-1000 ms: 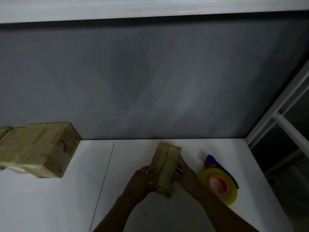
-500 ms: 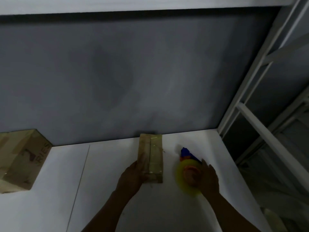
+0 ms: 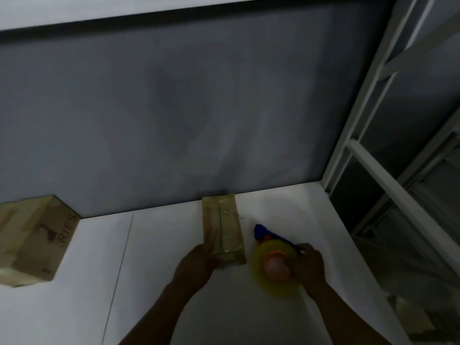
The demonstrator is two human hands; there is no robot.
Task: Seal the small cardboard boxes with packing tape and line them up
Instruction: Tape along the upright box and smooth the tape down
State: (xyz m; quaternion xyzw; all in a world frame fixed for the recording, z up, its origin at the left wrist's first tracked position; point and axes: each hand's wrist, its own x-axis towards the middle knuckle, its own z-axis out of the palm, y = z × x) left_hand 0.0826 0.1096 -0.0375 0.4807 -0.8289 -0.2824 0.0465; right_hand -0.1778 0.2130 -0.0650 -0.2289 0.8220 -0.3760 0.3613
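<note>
A small brown cardboard box [image 3: 225,226] lies flat on the white table [image 3: 159,282], with clear tape along its right half and a seam down the middle. My left hand [image 3: 196,265] grips its near left corner. To the right sits a tape dispenser [image 3: 275,267] with a yellow roll, an orange core and a blue handle. My right hand [image 3: 310,266] is closed on its right side. A larger taped cardboard box [image 3: 34,237] printed with letters stands at the far left.
A grey wall [image 3: 199,108] rises right behind the table. A white metal frame [image 3: 368,155] stands at the right, beyond the table's right edge. A thin seam [image 3: 119,272] runs across the tabletop.
The box went from upright between both hands to flat on the table. My right hand left it, moved right and closed on the tape dispenser. The view shifted right.
</note>
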